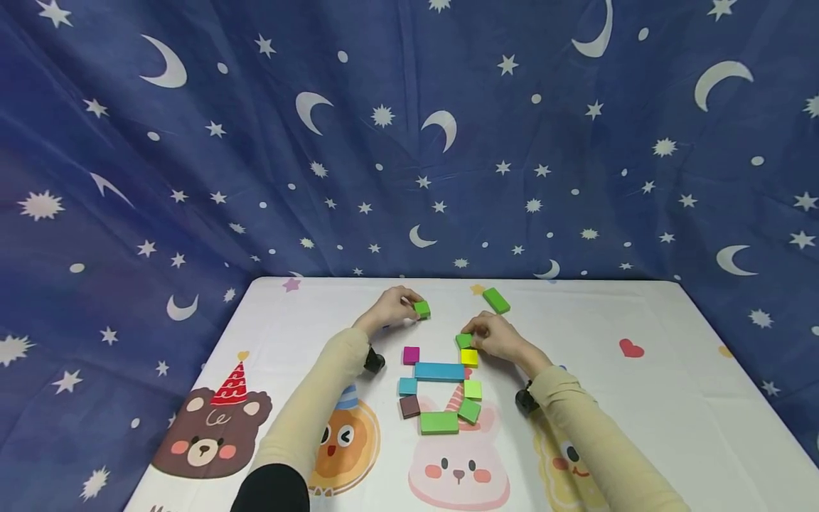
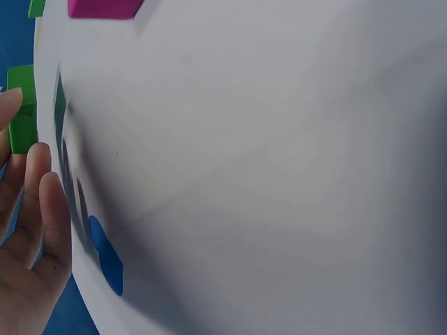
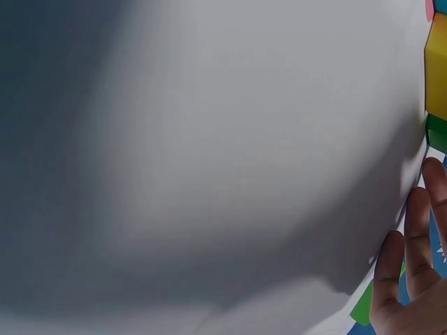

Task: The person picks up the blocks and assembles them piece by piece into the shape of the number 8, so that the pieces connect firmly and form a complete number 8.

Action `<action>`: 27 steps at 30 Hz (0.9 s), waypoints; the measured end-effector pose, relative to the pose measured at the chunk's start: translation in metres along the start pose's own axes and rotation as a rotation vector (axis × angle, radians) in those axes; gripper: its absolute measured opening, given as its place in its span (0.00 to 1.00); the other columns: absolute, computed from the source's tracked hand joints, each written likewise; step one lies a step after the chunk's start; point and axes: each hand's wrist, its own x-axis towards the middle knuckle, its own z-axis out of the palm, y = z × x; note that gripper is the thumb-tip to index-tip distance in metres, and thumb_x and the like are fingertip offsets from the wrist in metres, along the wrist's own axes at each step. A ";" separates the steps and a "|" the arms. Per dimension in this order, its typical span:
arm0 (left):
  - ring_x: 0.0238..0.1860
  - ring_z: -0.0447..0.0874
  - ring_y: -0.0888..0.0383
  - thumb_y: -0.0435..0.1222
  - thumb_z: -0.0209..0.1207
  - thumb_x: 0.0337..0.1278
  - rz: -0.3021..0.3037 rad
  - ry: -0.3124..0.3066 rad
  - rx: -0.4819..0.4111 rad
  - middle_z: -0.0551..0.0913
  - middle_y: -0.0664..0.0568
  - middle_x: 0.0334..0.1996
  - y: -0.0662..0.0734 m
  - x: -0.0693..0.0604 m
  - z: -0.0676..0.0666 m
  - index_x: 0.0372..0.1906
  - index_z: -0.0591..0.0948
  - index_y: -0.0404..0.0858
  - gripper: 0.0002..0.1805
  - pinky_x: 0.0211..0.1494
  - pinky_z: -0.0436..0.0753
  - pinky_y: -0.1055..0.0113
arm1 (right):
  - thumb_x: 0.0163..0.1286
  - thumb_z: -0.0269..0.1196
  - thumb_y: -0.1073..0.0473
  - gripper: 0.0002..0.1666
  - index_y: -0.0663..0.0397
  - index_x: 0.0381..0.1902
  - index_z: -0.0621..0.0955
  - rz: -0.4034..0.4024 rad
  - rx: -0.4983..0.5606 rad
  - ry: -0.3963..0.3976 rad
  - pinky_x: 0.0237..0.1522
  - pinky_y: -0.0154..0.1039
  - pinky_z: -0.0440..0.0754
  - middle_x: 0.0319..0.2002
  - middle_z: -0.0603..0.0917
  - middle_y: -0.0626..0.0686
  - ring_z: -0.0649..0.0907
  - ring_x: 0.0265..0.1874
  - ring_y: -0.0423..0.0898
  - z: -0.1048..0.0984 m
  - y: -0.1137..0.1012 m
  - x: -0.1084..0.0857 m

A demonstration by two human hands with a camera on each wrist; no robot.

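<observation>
Between thumb and fingers, my left hand pinches a small green block near the far side of the table. The left wrist view shows the thumb on the face of that green block. My right hand has its fingertips on another small green block, pinching it just beyond a yellow block; its thumb is out of the right wrist view. Nearer me, a magenta block, a long blue block and a long green block belong to a ring-like layout.
The same layout includes a light blue block, a brown block, a lime block and a tilted green block. A loose green rectangular block lies behind my right hand. A starry blue curtain hangs behind the table.
</observation>
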 end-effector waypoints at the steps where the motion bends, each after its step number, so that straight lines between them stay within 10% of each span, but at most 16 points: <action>1: 0.48 0.79 0.51 0.30 0.65 0.49 0.004 -0.002 -0.005 0.79 0.44 0.49 0.000 -0.001 0.000 0.51 0.82 0.37 0.20 0.50 0.79 0.63 | 0.59 0.62 0.71 0.15 0.55 0.43 0.85 -0.004 -0.004 0.000 0.39 0.39 0.68 0.39 0.79 0.54 0.72 0.37 0.47 0.000 0.001 0.000; 27: 0.41 0.79 0.57 0.28 0.65 0.50 0.112 -0.075 0.056 0.79 0.43 0.44 -0.006 -0.030 -0.003 0.51 0.82 0.34 0.19 0.48 0.78 0.67 | 0.59 0.63 0.69 0.14 0.55 0.43 0.85 -0.042 -0.045 0.024 0.42 0.41 0.70 0.40 0.80 0.53 0.74 0.39 0.48 0.001 0.002 0.000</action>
